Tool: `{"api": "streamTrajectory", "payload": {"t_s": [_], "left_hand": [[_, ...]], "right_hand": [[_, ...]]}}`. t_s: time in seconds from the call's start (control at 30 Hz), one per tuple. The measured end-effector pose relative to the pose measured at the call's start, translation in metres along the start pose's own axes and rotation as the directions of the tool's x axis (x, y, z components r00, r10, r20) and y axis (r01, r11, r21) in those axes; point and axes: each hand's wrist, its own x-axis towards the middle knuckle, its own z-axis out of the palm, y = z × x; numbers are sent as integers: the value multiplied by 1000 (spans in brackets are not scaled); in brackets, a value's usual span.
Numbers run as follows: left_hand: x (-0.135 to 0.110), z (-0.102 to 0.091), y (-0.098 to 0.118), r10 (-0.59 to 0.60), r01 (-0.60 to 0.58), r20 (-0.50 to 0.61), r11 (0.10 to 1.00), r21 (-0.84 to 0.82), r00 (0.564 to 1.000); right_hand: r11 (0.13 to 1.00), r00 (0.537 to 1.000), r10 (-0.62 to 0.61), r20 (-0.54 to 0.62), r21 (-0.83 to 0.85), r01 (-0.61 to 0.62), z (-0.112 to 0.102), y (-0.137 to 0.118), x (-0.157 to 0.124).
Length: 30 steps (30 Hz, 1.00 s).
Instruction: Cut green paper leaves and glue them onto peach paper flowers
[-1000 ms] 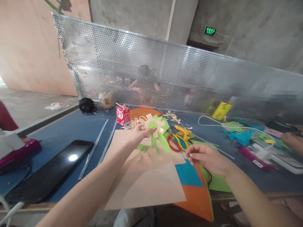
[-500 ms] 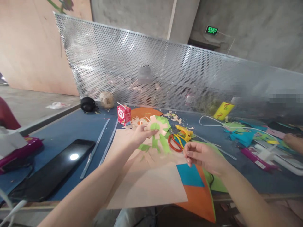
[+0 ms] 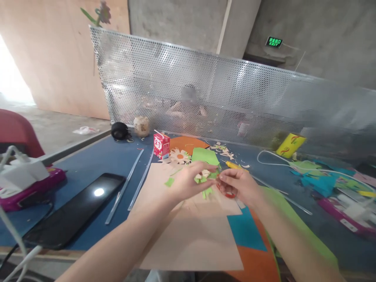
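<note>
My left hand (image 3: 185, 183) is closed round a green and cream paper flower (image 3: 205, 177), held low over the pale pink paper sheet (image 3: 188, 231). Just to its right, my right hand (image 3: 239, 187) has its fingertips pinched at the flower's edge. The red handles of a pair of scissors (image 3: 227, 193) show under my right hand. Another cut paper flower (image 3: 179, 156) lies flat on the table behind, beside a green sheet (image 3: 205, 156).
A red juice carton (image 3: 161, 144) stands at the back. A black phone (image 3: 76, 207) and two thin strips (image 3: 125, 187) lie left. Blue (image 3: 245, 231) and orange (image 3: 255, 262) papers lie right, with a yellow glue gun (image 3: 235, 165) and white cable (image 3: 293, 162). A perforated metal screen (image 3: 235, 102) closes the far edge; a person sits behind it.
My left hand lowered the flower toward me, and my right hand moved left to meet it. The view shifted so everything sits further right.
</note>
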Motion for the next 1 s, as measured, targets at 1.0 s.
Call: {"api": "streamTrajectory", "payload": {"t_s": [1.0], "left_hand": [[-2,19,-9,103,-44,-186,954,295,977]], "right_hand": [[975,998,51,-47,221,-40,-2,25,29]]}}
